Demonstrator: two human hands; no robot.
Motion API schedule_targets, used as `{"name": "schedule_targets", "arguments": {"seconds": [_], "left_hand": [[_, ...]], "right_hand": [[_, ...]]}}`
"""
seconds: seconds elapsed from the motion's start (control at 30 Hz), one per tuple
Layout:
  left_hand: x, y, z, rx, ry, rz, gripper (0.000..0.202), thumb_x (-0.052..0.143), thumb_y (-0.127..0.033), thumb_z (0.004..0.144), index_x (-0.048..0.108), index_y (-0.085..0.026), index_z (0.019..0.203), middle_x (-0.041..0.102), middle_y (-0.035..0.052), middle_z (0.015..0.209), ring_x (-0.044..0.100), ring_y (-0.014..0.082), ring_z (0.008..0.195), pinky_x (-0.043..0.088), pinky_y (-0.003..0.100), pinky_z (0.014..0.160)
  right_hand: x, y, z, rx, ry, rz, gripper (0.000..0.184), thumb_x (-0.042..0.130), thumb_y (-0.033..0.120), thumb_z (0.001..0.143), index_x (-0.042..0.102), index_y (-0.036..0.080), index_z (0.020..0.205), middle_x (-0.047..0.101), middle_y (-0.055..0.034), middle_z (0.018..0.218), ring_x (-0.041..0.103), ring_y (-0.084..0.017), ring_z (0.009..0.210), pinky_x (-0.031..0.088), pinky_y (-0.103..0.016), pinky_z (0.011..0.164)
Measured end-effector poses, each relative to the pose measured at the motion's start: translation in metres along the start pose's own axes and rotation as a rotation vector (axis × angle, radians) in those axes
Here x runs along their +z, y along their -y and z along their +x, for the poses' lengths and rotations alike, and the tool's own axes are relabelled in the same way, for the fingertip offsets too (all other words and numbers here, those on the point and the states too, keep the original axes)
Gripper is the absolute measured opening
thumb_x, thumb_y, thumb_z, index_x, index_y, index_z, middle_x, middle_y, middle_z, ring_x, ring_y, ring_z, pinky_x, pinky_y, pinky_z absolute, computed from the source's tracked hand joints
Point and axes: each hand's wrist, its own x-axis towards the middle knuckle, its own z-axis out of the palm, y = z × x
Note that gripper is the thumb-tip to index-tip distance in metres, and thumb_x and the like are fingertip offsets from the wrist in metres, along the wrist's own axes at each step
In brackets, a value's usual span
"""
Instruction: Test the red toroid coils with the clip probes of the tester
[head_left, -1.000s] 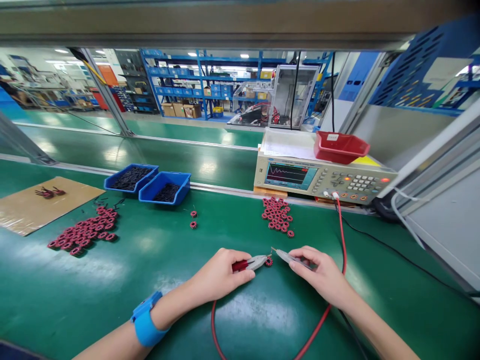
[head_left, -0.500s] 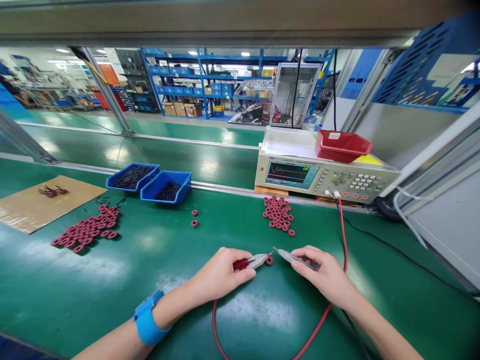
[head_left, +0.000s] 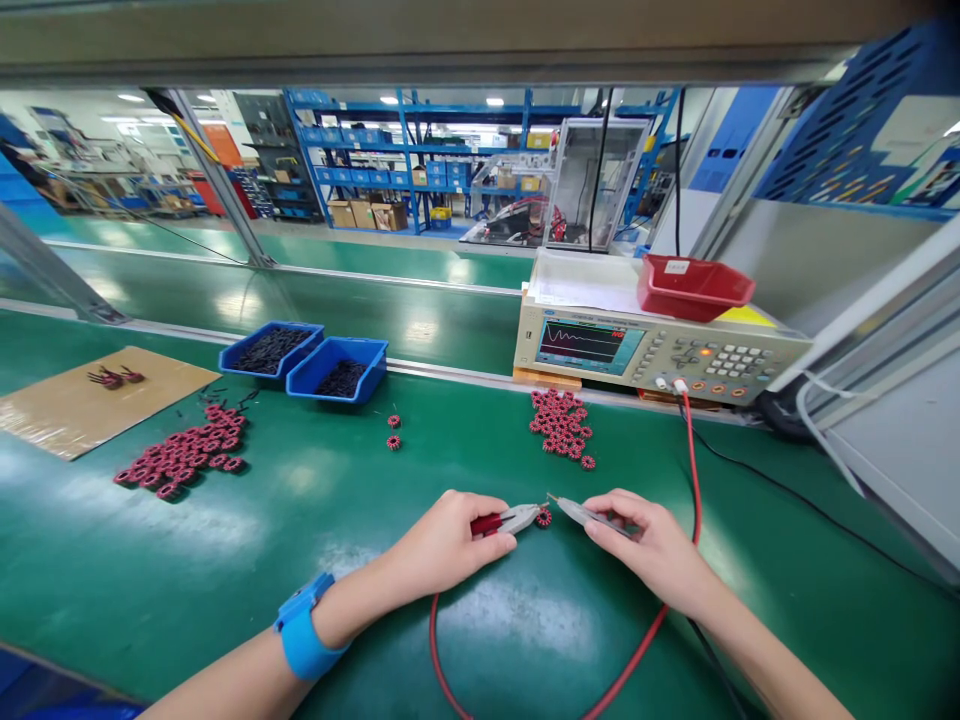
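Note:
My left hand is closed around a red-handled test clip, whose metal jaws point right at a small red-and-black wound ring coil. Opposite it, my right hand pinches a second metal test clip, its tip near the coil's thin wire lead. Whether that tip bites on the lead is too small to tell. From the tester, a red cable runs down past my right hand and loops below. The tester's screen shows a wavy trace and red letters, and an orange light glows on the panel.
A pile of ring coils lies before the tester, another at left. Two coils sit apart. Blue bins hold black pieces. A brown board carries several coils. A red tray rests atop the tester.
The screen's green "OK" has turned to red letters, and the panel light went from green to orange. Both hands keep their hold on the clips; the view has shifted slightly.

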Motion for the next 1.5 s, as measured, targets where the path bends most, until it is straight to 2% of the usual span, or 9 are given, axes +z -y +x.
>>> {"name": "schedule_targets", "arguments": {"seconds": [0.83, 0.97, 1.07, 1.2, 1.5], "left_hand": [[-0.0014, -0.0045, -0.0001, -0.018, 0.005, -0.040, 0.027, 0.046, -0.038, 0.083, 0.057, -0.013, 0.083, 0.044, -0.0019, 0.067, 0.035, 0.0063, 0.062, 0.023, 0.022, 0.056], [-0.0009, -0.0040, 0.0008, -0.004, -0.003, -0.059, 0.026, 0.046, -0.037, 0.083, 0.051, -0.011, 0.077, 0.041, -0.0018, 0.065, 0.033, 0.0060, 0.061, 0.023, 0.022, 0.055], [0.0006, -0.0015, 0.0011, 0.014, -0.013, -0.070, 0.027, 0.046, -0.036, 0.083, 0.049, -0.011, 0.073, 0.038, -0.0010, 0.063, 0.031, 0.0062, 0.059, 0.021, 0.023, 0.054], [0.0022, 0.0001, 0.0003, 0.015, -0.005, -0.076, 0.027, 0.045, -0.037, 0.084, 0.053, -0.011, 0.078, 0.040, -0.0008, 0.064, 0.031, 0.0065, 0.060, 0.021, 0.023, 0.055], [-0.0004, -0.0032, 0.0011, -0.011, -0.015, -0.040, 0.024, 0.048, -0.035, 0.082, 0.052, -0.012, 0.076, 0.042, -0.0016, 0.064, 0.034, 0.0065, 0.060, 0.022, 0.022, 0.055]], "right_hand": [[-0.0038, -0.0019, -0.0023, 0.005, 0.043, 0.035, 0.034, 0.049, 0.049, 0.083, 0.060, 0.020, 0.098, 0.051, -0.0027, 0.094, 0.048, -0.012, 0.082, 0.037, -0.025, 0.072], [-0.0066, -0.0013, -0.0048, 0.004, 0.070, 0.076, 0.037, 0.049, 0.050, 0.082, 0.059, 0.017, 0.097, 0.051, -0.0043, 0.093, 0.048, -0.013, 0.083, 0.038, -0.025, 0.073], [-0.0066, 0.0007, -0.0064, -0.006, 0.097, 0.065, 0.036, 0.049, 0.049, 0.082, 0.059, 0.017, 0.097, 0.050, -0.0044, 0.093, 0.047, -0.013, 0.082, 0.037, -0.025, 0.072], [-0.0059, 0.0025, -0.0056, -0.015, 0.133, 0.019, 0.033, 0.047, 0.047, 0.083, 0.060, 0.019, 0.097, 0.051, -0.0035, 0.093, 0.048, -0.014, 0.083, 0.037, -0.026, 0.072], [-0.0050, -0.0003, -0.0045, -0.012, 0.114, 0.004, 0.030, 0.048, 0.045, 0.084, 0.061, 0.021, 0.097, 0.051, -0.0025, 0.092, 0.048, -0.013, 0.081, 0.036, -0.027, 0.071]]}}
